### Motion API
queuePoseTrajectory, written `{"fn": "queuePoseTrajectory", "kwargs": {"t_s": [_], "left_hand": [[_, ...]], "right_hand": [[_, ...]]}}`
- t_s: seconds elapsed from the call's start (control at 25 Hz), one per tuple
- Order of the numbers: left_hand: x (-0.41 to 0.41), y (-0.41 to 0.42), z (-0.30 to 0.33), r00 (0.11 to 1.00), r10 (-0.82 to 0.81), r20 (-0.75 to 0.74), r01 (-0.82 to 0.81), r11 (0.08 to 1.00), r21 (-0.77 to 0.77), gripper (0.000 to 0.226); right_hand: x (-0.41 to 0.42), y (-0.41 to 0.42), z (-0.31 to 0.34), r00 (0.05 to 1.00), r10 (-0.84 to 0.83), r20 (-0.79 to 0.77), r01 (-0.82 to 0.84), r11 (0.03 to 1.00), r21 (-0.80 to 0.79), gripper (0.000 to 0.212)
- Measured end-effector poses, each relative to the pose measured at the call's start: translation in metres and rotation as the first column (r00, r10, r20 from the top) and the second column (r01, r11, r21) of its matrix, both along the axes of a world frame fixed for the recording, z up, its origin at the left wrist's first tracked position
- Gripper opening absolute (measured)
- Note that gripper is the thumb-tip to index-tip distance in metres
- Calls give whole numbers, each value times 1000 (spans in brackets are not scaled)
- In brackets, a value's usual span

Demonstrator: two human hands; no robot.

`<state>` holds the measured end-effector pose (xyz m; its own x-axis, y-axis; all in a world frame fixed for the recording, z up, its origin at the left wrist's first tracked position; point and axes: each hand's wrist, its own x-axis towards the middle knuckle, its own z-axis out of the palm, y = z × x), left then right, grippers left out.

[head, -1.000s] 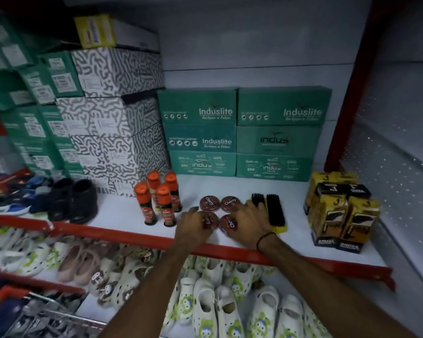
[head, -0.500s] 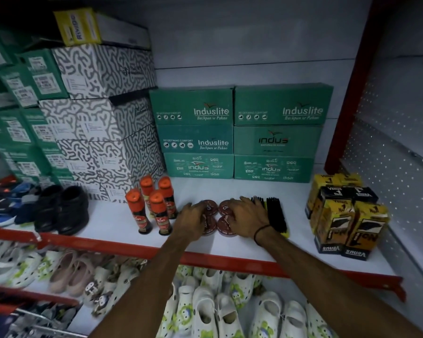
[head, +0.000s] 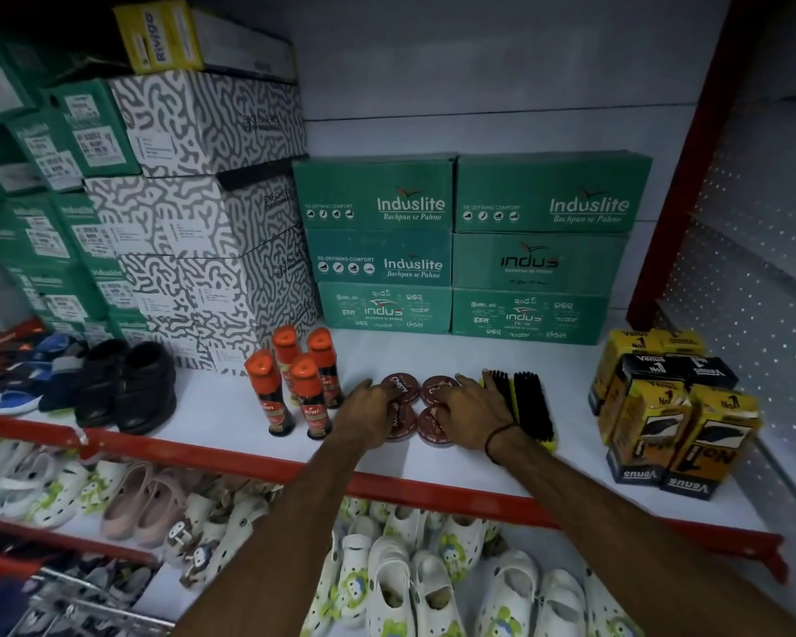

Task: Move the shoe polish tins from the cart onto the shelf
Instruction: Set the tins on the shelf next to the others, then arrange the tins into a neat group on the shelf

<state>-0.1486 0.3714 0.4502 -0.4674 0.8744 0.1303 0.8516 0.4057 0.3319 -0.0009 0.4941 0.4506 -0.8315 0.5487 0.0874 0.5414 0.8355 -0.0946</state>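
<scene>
pushing four shoe polish tins deeper onto the shelf than a second before, the left hand and right hand lay flat and unclenched over them, squaring a block between bottles and brush.

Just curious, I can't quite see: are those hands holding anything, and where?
Nothing is lifted. The left hand rests on top of the left tins on the shelf, the right hand on the right ones. Whether fingers grip their rims cannot be told.
</scene>
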Motion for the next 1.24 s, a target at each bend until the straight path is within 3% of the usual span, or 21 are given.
{"fn": "queuePoseTrajectory", "kwargs": {"t_s": [0.4,0.6,0.72,0.92,1.08,1.24], "left_hand": [[1,-2,2,1000,0,10,0,1000,-17,46],[8,10,7,997,-72,-13,73,994,87,43],[42,30,10,983,-182,6,181,983,36,58],[92,56,1,937,-316,-151,307,948,-82,93],[102,64,-6,938,-304,-166,286,950,-124,91],[103,64,-5,949,-294,-111,279,951,-133,89]], "right_hand": [[1,0,1,999,-11,38,11,1000,-14,43],[23,18,30,994,-72,-85,62,991,-116,57],[64,37,40,991,-127,-51,118,982,-149,71],[117,38,33,985,-165,-49,148,956,-252,81],[128,34,12,979,-203,-2,195,943,-271,89],[130,35,3,975,-209,-73,183,947,-265,83]]}}
